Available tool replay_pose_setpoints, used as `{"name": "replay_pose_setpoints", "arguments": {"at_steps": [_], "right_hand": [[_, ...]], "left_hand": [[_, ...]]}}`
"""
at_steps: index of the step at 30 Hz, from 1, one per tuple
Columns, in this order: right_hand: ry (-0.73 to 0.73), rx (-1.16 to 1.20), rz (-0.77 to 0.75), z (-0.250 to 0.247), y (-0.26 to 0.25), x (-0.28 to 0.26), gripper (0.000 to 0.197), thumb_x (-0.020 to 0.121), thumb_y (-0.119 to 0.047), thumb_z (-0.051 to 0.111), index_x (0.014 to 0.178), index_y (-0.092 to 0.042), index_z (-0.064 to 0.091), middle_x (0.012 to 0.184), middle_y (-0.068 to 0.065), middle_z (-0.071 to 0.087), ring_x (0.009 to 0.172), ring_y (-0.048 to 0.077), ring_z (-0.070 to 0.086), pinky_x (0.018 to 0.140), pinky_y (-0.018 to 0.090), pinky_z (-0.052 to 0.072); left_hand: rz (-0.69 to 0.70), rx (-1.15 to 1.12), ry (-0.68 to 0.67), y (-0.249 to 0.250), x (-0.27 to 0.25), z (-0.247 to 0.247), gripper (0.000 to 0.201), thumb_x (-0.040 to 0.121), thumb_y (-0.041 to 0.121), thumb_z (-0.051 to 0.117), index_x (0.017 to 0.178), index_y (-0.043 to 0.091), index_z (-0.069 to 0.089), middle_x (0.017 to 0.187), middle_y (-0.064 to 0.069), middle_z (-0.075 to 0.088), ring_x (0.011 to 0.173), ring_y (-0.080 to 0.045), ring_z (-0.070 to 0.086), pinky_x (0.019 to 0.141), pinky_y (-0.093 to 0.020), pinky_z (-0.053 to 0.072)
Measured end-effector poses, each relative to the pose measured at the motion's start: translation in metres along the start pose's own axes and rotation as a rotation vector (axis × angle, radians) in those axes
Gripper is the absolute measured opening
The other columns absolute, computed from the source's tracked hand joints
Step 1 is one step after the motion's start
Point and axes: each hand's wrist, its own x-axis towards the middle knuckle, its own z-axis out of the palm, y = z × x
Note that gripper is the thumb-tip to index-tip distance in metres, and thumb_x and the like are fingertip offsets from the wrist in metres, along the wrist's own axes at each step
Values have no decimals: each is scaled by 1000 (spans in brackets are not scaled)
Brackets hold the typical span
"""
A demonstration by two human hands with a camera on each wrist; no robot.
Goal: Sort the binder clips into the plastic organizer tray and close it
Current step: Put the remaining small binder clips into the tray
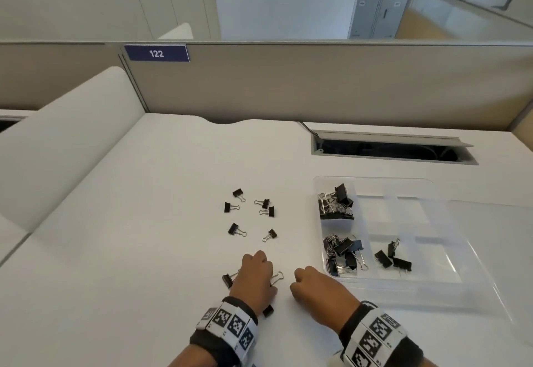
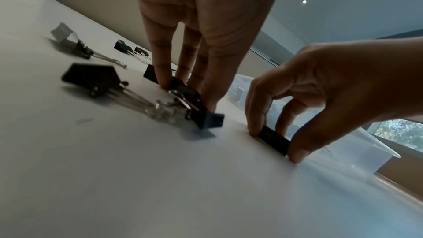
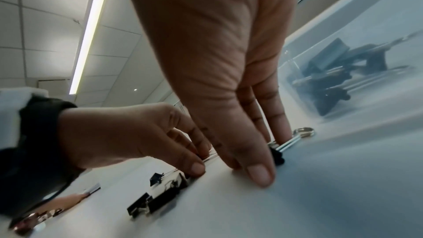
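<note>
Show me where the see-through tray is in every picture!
Head: the tray lies on the right of the desk, just beyond the right hand.
Left wrist: the tray is low at the right edge, behind the right hand.
Right wrist: the tray is upper right, clips showing through its wall.
Shared landmark: the right hand.

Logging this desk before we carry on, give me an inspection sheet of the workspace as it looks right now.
Surface: white desk, bare around the work.
Job's things: loose binder clips on desk; organizer tray open, clips in three compartments.
Clutter: nothing seen.
Hands: left hand fingertips on a clip; right hand pinching a small clip on the desk.
Cables: open cable slot, contents dark.
Surroundings: partition with sign 122, lockers behind.
</note>
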Motion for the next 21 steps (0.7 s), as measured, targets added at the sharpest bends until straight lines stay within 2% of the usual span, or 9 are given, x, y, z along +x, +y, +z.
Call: {"name": "replay_pose_setpoints", "arguments": {"at_steps": [2,4,6,8,10,13,16,19,21], "right_hand": [[107,-4,4,8,4,8,40,37,-1,84,51,-15,50,57,-1,50,48,16,51,42,19,-8],[114,32,-15,-6,-2,-1,22,59,1,76,68,-11,60,73,4,58,66,23,57,38,19,16],[166,127,-24,-18,-4,-7,20,81,1,58,99,-6,63,103,12,59,96,31,55,63,33,42],[166,247,-37,-29,-4,-14,26,85,-6,57,111,-8,60,115,11,57,107,28,51,82,34,44],[222,370,-40,-38,-1,-20,26,83,-13,61,110,-13,61,113,6,58,104,21,52,85,29,45],[289,504,-23,-46,7,-24,26,81,-18,66,107,-16,63,109,3,59,90,14,53,82,26,48],[313,563,-13,-50,15,-28,26,79,-19,69,105,-15,64,108,4,60,83,11,52,83,29,51],[336,580,9,-50,21,-33,26,79,-19,69,104,-14,65,107,3,61,87,13,55,85,33,52],[358,594,17,-49,26,-37,26,79,-19,70,104,-14,65,105,2,60,83,10,53,85,31,52]], "left_hand": [[-3,-31,19,-2,4,0,18,82,16,58,99,9,59,125,-1,45,111,-22,40,86,-28,44],[-17,-55,35,-5,8,0,17,82,10,57,98,8,62,131,-1,43,115,-23,40,90,-29,44],[-32,-58,24,-4,12,-3,15,81,8,57,95,9,64,128,-2,47,116,-24,42,87,-28,45],[-39,-60,26,-4,17,-5,8,79,11,60,74,16,57,109,-3,54,105,-23,46,73,-26,41],[-35,-43,40,-9,25,0,37,76,14,63,57,24,33,92,-4,56,87,-19,44,65,-24,33],[-18,-49,70,-16,31,2,44,73,18,65,54,25,25,85,-3,57,79,-17,40,65,-25,33],[8,-64,89,-18,32,3,36,73,21,64,56,25,34,88,2,57,81,-17,44,67,-24,34],[76,-81,115,-18,33,4,8,74,19,63,71,12,62,102,3,62,90,-21,51,72,-21,30],[93,-81,113,-17,35,7,12,74,19,62,76,7,65,107,3,64,90,-22,49,74,-20,29]]}}
